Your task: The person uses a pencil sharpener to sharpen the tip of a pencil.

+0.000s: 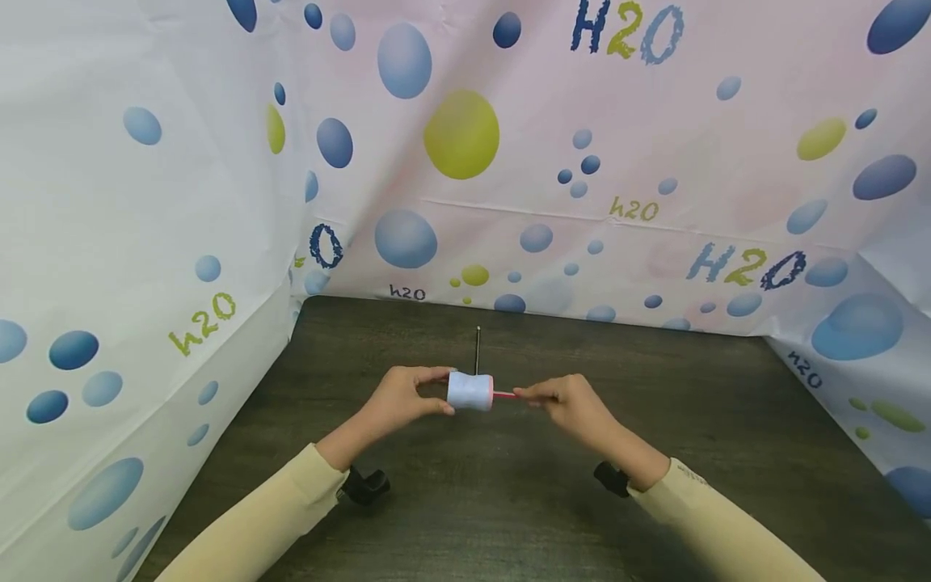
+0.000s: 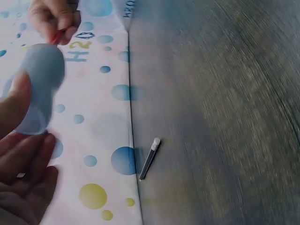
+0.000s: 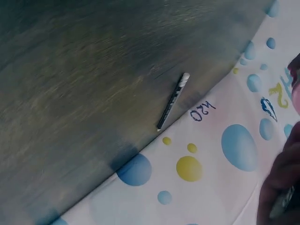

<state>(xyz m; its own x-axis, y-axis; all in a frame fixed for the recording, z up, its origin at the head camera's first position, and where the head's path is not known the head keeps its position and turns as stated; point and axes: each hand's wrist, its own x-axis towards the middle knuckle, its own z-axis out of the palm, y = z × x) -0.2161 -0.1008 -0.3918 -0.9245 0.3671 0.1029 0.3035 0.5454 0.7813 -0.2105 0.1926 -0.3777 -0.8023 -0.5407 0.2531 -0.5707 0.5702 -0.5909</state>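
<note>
Cylinder (image 1: 469, 392), pale blue, waisted, maybe a sharpener, held above counter (image 1: 502, 501), left hand (image 1: 402, 396) clamped on its sides. Right hand (image 1: 570, 404) pinches red pencil-like stick (image 1: 504, 395) at cylinder's pink end. Step in hand: probably inserting, turning or withdrawing stick, can't tell which. Next move likely needs left steady, right in line. Dark pencil (image 1: 478, 350) lies beyond on counter.

Booth-like workspace, dark tabletop (image 1: 480, 501), bubble-printed H2O sheets (image 1: 524, 105) on three sides
</note>
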